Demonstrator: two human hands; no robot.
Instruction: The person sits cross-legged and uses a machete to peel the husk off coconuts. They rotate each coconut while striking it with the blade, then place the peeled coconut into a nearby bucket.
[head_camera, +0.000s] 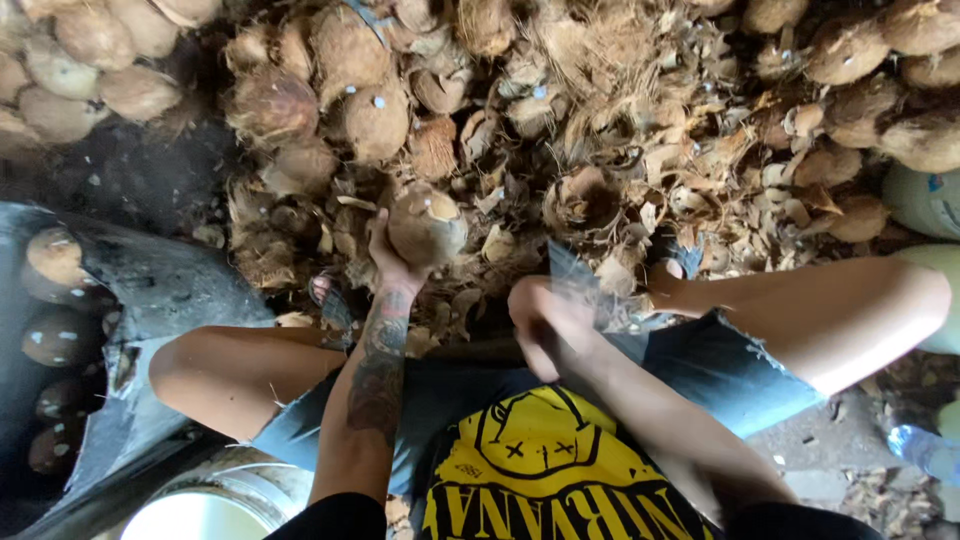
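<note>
Between the person's bare knees, at about twelve o'clock from the lap, the left hand (388, 256) is grasping a husked coconut (425, 226), with the fingers curling up around its left side and the nut sitting just above the palm. At roughly three o'clock from that nut, the right hand (545, 322) is clenching around the handle of a blade (580, 285); both are smeared by motion blur, so the tool's exact kind cannot be told, only a greyish flat shape rising toward one o'clock from the fist. Beyond the hands, from ten to two o'clock, a heap of husk scraps (640, 130) is covering the ground, and rough brown coconuts (375, 120) are lying mixed into it. Toward eleven o'clock, in the far corner, paler rounded coconuts (95, 60) are piling up. At nine o'clock a dark sack (170, 290) is lying open with more nuts showing along its left edge. Down at seven o'clock, the rim of a metal bowl (215, 500) is peeking out beside the left forearm.
</note>
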